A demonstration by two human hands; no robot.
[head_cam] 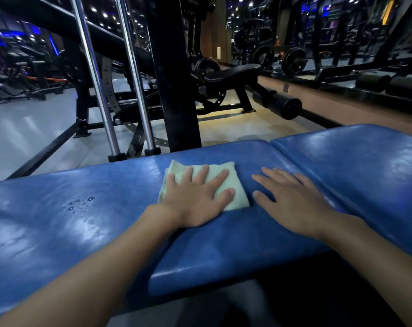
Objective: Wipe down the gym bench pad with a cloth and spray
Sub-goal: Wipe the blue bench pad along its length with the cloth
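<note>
Two flat hands, left hand (195,197) pressing cloth (233,185)

Dim gym; ceiling spotlights (101,14) glare on blue pad (59,232); edges warped.

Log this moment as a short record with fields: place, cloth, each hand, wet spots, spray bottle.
place: gym, blue bench pad in front, black racks and weight plates behind
cloth: pale green folded cloth, lying flat on the pad
left hand: left hand pressed flat on the cloth, fingers spread
right hand: right hand flat on the bare pad beside the cloth, holding nothing
wet spots: droplets on the pad, left of the cloth, not yet wiped
spray bottle: not in view
</note>
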